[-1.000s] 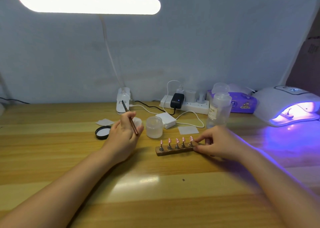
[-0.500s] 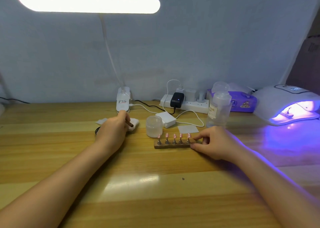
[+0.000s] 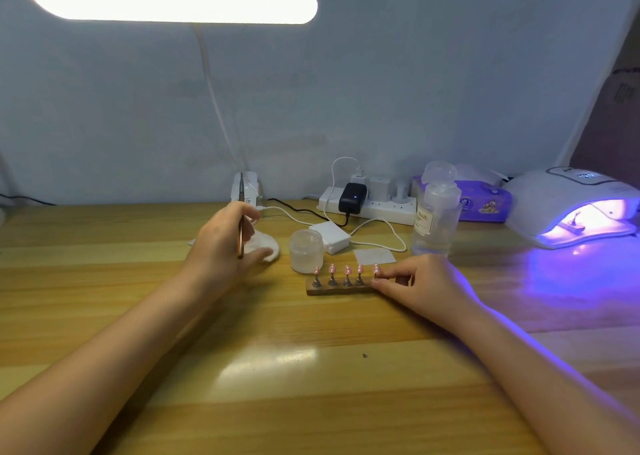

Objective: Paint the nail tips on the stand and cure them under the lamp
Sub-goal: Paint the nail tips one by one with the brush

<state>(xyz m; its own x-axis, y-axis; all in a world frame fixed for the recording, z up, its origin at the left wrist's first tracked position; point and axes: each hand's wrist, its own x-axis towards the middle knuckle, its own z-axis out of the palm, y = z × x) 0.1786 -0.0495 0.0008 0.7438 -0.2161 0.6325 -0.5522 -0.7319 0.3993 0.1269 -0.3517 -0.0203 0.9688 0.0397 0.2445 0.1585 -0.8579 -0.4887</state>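
Observation:
A small wooden stand (image 3: pixel 337 289) with several pink nail tips (image 3: pixel 347 269) on metal pegs sits mid-table. My right hand (image 3: pixel 420 283) grips the stand's right end with curled fingers. My left hand (image 3: pixel 225 247) holds a copper-coloured nail brush (image 3: pixel 240 236) upright, with its fingers over a white cotton pad (image 3: pixel 265 243) to the left of the stand. The white curing lamp (image 3: pixel 568 205) at the far right glows violet, and another small stand lies inside it.
A frosted jar (image 3: pixel 307 251) stands just behind the stand, a clear pump bottle (image 3: pixel 437 219) and a wipe square (image 3: pixel 374 256) to its right. A power strip (image 3: pixel 367 202), white adapter (image 3: pixel 329 232) and cables lie at the back. The desk lamp base (image 3: pixel 246 190) is behind my left hand.
My left hand dipped toward the cotton pad and now holds the brush upright again. The lid at the left is now hidden behind it. My right hand stays on the stand's right end.

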